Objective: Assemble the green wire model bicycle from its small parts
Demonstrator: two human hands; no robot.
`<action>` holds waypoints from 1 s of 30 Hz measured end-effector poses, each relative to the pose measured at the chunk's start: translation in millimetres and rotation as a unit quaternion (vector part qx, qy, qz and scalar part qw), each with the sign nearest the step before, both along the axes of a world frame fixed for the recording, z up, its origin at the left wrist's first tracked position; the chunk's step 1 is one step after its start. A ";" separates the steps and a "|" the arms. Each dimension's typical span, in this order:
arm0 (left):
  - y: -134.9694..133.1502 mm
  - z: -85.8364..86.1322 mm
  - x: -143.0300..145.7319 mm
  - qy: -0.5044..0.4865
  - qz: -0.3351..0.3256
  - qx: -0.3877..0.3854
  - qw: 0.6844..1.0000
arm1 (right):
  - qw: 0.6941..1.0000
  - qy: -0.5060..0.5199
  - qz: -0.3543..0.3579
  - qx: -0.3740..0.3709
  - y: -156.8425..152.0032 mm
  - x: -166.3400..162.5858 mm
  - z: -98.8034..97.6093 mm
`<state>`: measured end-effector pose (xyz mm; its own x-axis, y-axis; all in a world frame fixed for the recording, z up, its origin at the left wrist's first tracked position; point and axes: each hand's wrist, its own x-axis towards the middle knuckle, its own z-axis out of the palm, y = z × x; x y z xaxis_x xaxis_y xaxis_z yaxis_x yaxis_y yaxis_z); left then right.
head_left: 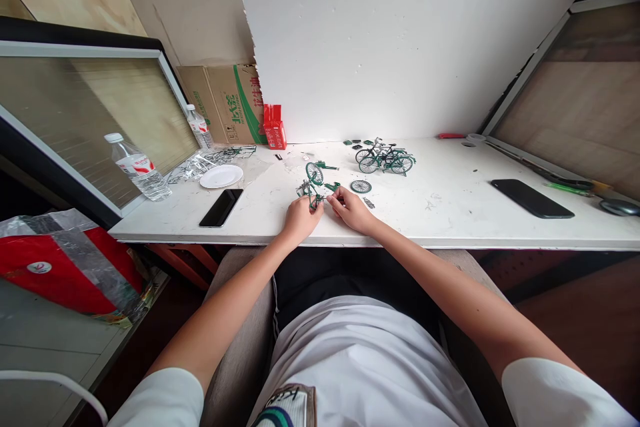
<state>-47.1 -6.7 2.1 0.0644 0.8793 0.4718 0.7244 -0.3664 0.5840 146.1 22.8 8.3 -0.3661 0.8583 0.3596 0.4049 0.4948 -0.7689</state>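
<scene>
My left hand (300, 217) and my right hand (351, 208) meet near the front edge of a white table (450, 213). Both pinch a partly built green model bicycle (314, 188) that lies between them, its one fitted wheel pointing away from me. A loose small wheel (361, 186) lies just beyond my right hand. A finished green model bicycle (385, 159) stands further back in the middle, with small green parts (356, 143) beside it.
A black phone (221, 207), a white plate (221, 176) and two water bottles (137, 169) sit on the left. Another black phone (532, 198) lies on the right. A red box (275, 127), cardboard box (225, 103) and white foam board (400, 40) stand behind.
</scene>
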 end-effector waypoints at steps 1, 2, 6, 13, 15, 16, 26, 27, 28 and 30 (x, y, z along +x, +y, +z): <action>0.1 -0.2 0.0 0.000 0.000 -0.001 1.000 | 1.000 0.000 0.000 0.001 0.0 -0.1 0.0; 0.2 -0.5 0.0 0.000 0.000 -0.001 1.000 | 1.000 0.000 0.000 0.001 -0.2 -0.2 0.0; 0.6 -1.3 0.1 0.002 0.000 0.000 1.000 | 1.000 -0.003 -0.004 0.000 -1.1 -0.6 0.9; 1.0 -0.9 0.0 0.004 -0.001 0.003 1.000 | 1.000 -0.004 -0.001 0.002 -1.9 -1.0 1.8; 1.0 -0.9 0.1 0.006 -0.001 0.003 1.000 | 1.000 -0.004 -0.001 0.005 -2.1 -1.1 1.9; 1.0 -0.8 0.2 0.007 0.000 0.004 1.000 | 1.000 -0.003 -0.001 0.006 -2.2 -1.2 2.0; 0.9 -1.2 0.3 0.007 -0.002 0.004 1.000 | 1.000 -0.006 0.002 0.015 -0.1 -1.0 -0.1; 1.0 -1.4 0.2 0.007 -0.003 0.004 1.000 | 1.000 -0.006 0.003 0.017 0.3 -1.0 -0.6; 1.2 -1.6 0.2 0.007 -0.004 0.005 1.000 | 1.000 -0.006 0.003 0.019 0.6 -1.0 -1.0; 1.5 -1.9 0.2 0.009 -0.004 0.009 1.000 | 1.000 -0.006 0.003 0.021 1.1 -1.2 -1.8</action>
<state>-46.9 -5.2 0.2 0.0808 0.8706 0.4854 0.7321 -0.3823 0.5638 144.9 23.9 6.5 -0.3752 0.8404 0.3911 0.4117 0.5291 -0.7420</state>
